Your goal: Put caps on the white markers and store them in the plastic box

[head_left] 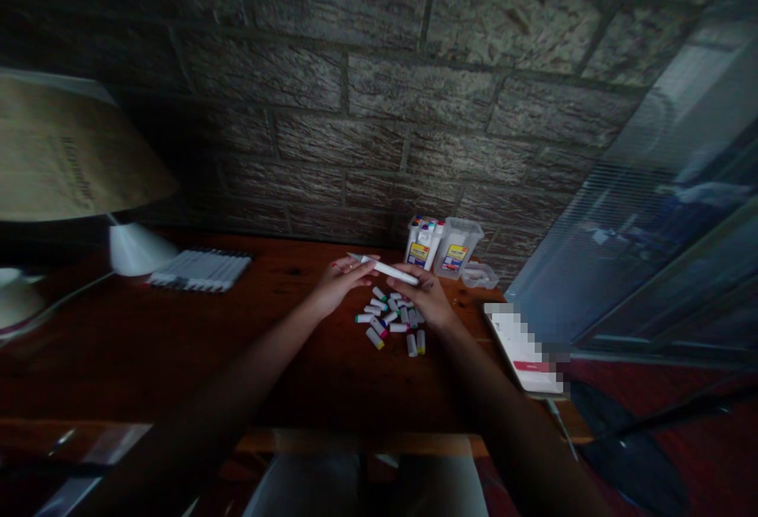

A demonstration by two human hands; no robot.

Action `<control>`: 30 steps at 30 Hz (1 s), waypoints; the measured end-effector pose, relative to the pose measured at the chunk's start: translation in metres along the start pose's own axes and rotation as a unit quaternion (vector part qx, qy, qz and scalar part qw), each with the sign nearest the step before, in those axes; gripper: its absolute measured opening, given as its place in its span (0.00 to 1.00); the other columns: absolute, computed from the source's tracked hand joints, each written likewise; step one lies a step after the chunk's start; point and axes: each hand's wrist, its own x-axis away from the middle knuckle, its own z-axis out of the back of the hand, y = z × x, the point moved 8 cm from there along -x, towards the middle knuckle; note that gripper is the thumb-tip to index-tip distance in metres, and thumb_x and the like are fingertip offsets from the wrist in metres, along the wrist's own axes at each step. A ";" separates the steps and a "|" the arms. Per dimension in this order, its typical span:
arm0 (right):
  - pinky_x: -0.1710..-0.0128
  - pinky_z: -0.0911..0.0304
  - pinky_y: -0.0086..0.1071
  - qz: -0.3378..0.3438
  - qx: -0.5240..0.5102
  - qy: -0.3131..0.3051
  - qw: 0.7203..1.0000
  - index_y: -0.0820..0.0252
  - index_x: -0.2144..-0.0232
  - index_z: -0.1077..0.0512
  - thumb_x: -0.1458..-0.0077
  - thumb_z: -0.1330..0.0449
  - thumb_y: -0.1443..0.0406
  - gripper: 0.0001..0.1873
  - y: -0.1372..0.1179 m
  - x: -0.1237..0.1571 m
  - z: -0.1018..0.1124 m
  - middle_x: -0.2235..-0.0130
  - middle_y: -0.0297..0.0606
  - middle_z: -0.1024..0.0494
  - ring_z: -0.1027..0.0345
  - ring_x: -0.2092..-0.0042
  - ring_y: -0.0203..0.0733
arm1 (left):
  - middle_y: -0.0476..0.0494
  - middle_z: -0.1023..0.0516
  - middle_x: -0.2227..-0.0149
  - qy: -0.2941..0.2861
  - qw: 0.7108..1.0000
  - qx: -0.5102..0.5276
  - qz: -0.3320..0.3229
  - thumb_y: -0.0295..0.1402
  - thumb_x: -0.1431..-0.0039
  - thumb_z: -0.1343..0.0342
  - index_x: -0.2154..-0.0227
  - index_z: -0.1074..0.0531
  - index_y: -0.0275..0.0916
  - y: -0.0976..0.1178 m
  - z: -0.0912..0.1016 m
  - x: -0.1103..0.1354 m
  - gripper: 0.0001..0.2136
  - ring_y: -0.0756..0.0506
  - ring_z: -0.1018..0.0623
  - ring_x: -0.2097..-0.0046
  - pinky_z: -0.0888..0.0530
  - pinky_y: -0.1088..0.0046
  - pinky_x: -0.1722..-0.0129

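A white marker (394, 270) is held slantwise above the table between my two hands. My left hand (340, 286) is closed on its left end, where a narrow greyish tip points up and left past the fingers. At the other end, my right hand (431, 296) grips the barrel with thumb and fingers. Below the hands lies a loose group of white marker caps (377, 335) with coloured ends, including green, pink and yellow. Whether the marker's tip is bare is too small to tell.
Several markers (201, 271) lie in a row at left, near a lamp (139, 249). At the back stand a transparent box of markers (419, 255), a second transparent box (459, 247) and a small clear tray or lid (479, 275). A white device (521, 343) with a cable sits right.
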 end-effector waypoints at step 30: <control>0.77 0.46 0.26 -0.015 -0.012 0.001 1.000 0.57 0.66 0.22 0.54 0.33 0.51 0.18 0.001 -0.001 0.003 0.71 0.33 0.23 0.40 0.77 0.30 | 0.45 0.20 0.65 0.023 0.999 0.033 -0.002 0.37 0.53 0.32 0.62 0.21 0.38 0.005 0.011 -0.005 0.14 0.50 0.22 0.65 0.29 0.77 0.66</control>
